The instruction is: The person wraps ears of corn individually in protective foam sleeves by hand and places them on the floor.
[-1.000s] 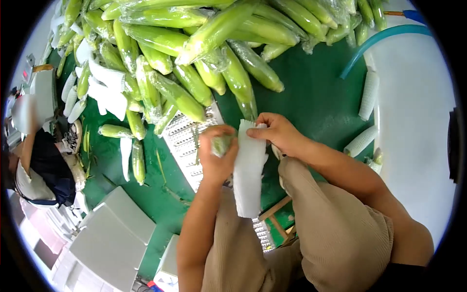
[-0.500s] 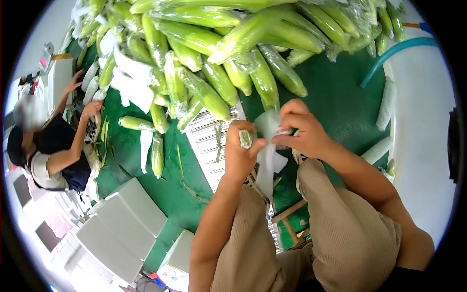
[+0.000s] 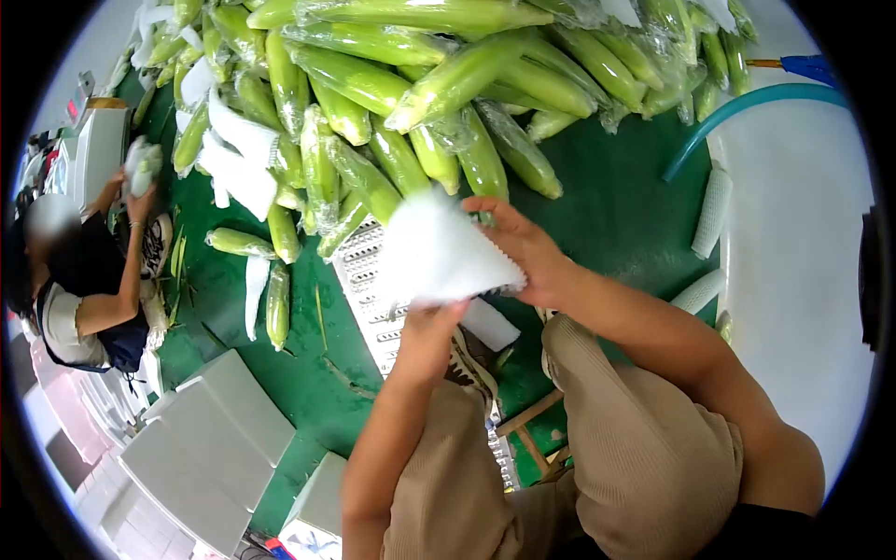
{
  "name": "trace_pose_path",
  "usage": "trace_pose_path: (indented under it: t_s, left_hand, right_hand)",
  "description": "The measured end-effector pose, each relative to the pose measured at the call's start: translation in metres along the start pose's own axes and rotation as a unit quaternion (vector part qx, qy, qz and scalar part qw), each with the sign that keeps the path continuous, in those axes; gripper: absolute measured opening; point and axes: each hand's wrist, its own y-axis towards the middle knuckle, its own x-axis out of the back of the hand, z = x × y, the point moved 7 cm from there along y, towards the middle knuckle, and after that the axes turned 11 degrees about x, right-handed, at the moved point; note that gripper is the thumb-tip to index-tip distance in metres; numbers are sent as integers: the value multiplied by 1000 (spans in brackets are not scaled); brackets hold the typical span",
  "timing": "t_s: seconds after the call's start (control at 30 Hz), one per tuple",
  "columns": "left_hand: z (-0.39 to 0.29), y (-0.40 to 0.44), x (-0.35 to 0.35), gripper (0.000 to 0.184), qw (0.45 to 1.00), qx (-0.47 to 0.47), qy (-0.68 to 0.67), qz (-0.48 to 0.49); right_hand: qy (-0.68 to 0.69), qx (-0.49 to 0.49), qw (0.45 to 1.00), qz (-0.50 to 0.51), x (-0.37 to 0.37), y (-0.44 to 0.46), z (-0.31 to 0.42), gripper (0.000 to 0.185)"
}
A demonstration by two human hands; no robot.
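Note:
A white foam net sleeve, blurred at its upper left, is spread between my two hands. My left hand grips its lower edge, fingers mostly hidden beneath it. My right hand is closed on its right side, and a bit of green shows by the fingers. Whether the wrapped corn is inside the sleeve is hidden. Just beyond my hands lies a heap of green corn ears in clear film. Another white piece of foam shows below the sleeve, near my shoe.
A perforated metal strip lies on the green floor. White foam boxes stand lower left. A co-worker at the left holds a wrapped item. Sleeved ears lie beside the right wall, near a blue hose.
The foam sleeve, hanging narrow before, is now raised and spread wide, covering the ear's end that showed in my left hand. The co-worker has lifted an item from the floor.

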Motion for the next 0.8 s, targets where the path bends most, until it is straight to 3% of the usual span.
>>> trace_pose_path:
  t_s: [0.07, 0.1, 0.13, 0.2, 0.23, 0.27, 0.33, 0.37, 0.4, 0.43, 0.47, 0.53, 0.57, 0.6, 0.63, 0.67, 0.73, 0.8]
  left_hand:
    - [3, 1, -4, 38, 980, 14, -197, 9]
    - [10, 6, -3, 39, 968, -8, -247, 37]
    - [25, 13, 5, 36, 964, 0, -264, 32]
    - [67, 22, 34, 30, 956, 20, -293, 20]
    - [106, 35, 61, 22, 962, 34, -272, -17]
    - [127, 40, 76, 20, 971, 37, -230, -43]
    - [154, 48, 90, 18, 984, 46, -146, -95]
    - [156, 50, 99, 18, 980, 51, 10, -191]
    - [145, 44, 94, 17, 962, 59, 163, -212]
    - [121, 34, 84, 16, 920, 65, 312, -228]
    - [98, 34, 77, 15, 857, 59, 453, -240]
    - [91, 30, 81, 17, 869, 31, 439, -226]
    - [93, 28, 82, 17, 877, 25, 438, -198]
    - [94, 25, 85, 17, 882, 19, 437, -173]
    - [79, 18, 65, 19, 881, -57, 451, -128]
    - [82, 17, 52, 21, 838, -127, 525, -77]
    - [69, 16, 26, 39, 854, -53, 517, -4]
    - [43, 23, 22, 54, 811, -245, 530, -39]
  right_hand:
    - [65, 14, 998, 3, 4, -6, -16, 54]
    - [31, -4, 999, 5, 17, -2, -28, 46]
    - [24, -8, 999, -36, 29, 2, -38, 27]
    - [-138, 10, 988, -74, 56, 11, -48, 23]
    - [-294, -17, 951, -91, 70, 8, -53, 24]
    - [-444, 13, 895, -49, 91, 6, -66, 26]
    - [-703, 71, 707, 33, 140, 0, -105, 29]
    - [-709, 128, 691, 56, 136, -1, -110, 32]
    - [-713, 177, 675, 77, 132, -10, -117, 36]
    - [-728, -34, 666, 160, 156, -10, -143, 50]
    - [-728, 34, 661, 177, 151, -12, -136, 56]
    - [-716, 170, 645, 204, 135, -23, -128, 69]
    - [-699, 76, 663, 256, 107, -25, -114, 84]
    - [-676, 73, 688, 253, 84, -30, -97, 84]
    - [-619, 50, 755, 211, 61, -31, -73, 84]
    - [-556, 21, 814, 168, 51, -30, -60, 83]
    - [-490, 114, 860, 91, 75, -39, -41, 77]
    - [-407, 122, 903, -69, 105, -66, -2, 69]
